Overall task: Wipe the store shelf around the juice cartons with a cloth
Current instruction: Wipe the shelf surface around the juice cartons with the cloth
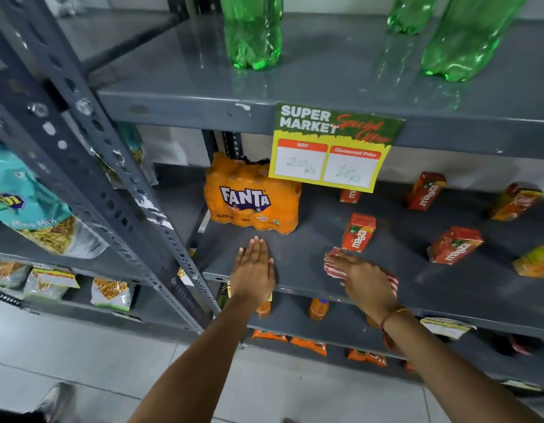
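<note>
A person is leaning toward a grey metal store shelf point(295, 264), seen from their own head. On the left, toward the far side, a shrink-wrapped Fanta pack point(252, 196) is standing, likely left in place to be wiped around. Just near of it, the left hand point(254, 271) is lying flat on the bare shelf, fingers straight and together, holding nothing, probably bracing. To its right, the right hand point(360, 274) is pressing a red-and-white striped cloth point(333, 265) flat against the shelf, fingers extended and close together on top of it. The cloth's far edge is just beside, perhaps touching, the nearest juice carton point(357, 232). More cartons point(455, 244) are standing scattered, well apart, to the right.
</note>
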Demonstrator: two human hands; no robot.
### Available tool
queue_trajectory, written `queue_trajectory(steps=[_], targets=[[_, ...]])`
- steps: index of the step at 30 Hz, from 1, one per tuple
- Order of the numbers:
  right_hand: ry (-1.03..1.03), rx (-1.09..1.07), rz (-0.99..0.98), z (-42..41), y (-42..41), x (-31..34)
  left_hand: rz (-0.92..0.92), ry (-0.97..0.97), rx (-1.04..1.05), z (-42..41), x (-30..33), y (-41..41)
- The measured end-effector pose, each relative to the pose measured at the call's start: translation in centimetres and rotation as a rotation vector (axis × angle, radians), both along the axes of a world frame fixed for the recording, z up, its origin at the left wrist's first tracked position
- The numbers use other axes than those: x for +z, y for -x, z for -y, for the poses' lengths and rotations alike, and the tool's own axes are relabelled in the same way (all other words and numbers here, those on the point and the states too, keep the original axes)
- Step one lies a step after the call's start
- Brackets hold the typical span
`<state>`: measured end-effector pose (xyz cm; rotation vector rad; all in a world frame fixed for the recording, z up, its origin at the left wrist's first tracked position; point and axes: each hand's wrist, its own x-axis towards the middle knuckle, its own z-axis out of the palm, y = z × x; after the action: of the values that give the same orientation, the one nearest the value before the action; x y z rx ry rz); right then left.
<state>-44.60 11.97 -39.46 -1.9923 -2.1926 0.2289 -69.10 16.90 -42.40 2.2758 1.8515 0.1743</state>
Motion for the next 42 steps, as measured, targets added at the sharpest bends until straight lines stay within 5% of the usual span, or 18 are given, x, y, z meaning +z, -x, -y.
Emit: queue_trajectory(steps=[7, 26, 33, 42], targets=[[-0.041, 0.186, -0.058, -0.1, 7.3, -1.6, 0.017, -0.043, -0.054, 0.3, -1.1, 0.0], [0.118, -0.296, -0.105, 4.3, -8.5, 1.1, 0.017, -0.029, -0.227, 5.0, -0.6, -11.6], [0.022, 0.093, -0.008, 3.0, -6.9, -2.4, 0.049, -0.145, -0.128, 6.1, -1.1, -14.7], [-0.042, 0.03, 0.006, 4.6, -13.6, -2.1, 0.013, -0.185, -0.076, 7.0, -1.3, -17.4]])
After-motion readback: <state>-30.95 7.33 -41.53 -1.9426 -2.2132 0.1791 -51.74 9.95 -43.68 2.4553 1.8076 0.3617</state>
